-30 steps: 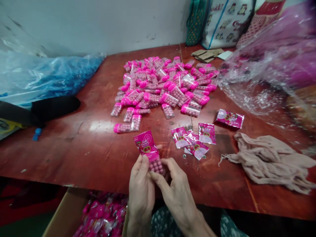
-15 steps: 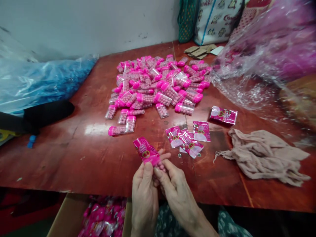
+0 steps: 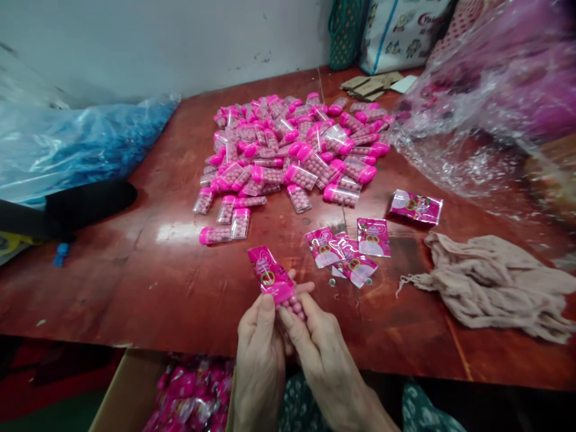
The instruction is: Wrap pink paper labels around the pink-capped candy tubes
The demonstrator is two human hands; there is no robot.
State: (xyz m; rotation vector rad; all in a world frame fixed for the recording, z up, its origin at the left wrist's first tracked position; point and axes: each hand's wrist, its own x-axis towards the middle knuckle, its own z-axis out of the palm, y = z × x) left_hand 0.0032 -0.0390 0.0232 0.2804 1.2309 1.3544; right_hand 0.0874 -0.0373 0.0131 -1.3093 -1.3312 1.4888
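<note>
At the table's front edge both my hands are together around one candy tube and its sleeve. Between thumb and fingers, my left hand (image 3: 258, 345) pinches a shiny pink printed sleeve (image 3: 271, 275), which points up and away to the left. My right hand (image 3: 317, 342) grips a clear candy tube (image 3: 294, 308) of pink balls at the sleeve's lower end. How far the tube sits inside the sleeve is hidden by my fingers. Several flat printed sleeves (image 3: 324, 247) lie on the table to the right. Beyond them a large heap of pink-capped candy tubes (image 3: 288, 147) is spread out.
A stack of sleeves (image 3: 416, 207) and a crumpled beige cloth (image 3: 492, 282) lie right. Clear plastic bags (image 3: 459, 150) fill the far right; a blue bag (image 3: 85, 150) and a black padded arm (image 3: 90, 204) are left. Below the edge stands a carton (image 3: 128, 390) of pink packets.
The view has shifted slightly, so the things on the table sit a little further right. Both hands keep their hold on the sleeve and tube, with little visible movement.
</note>
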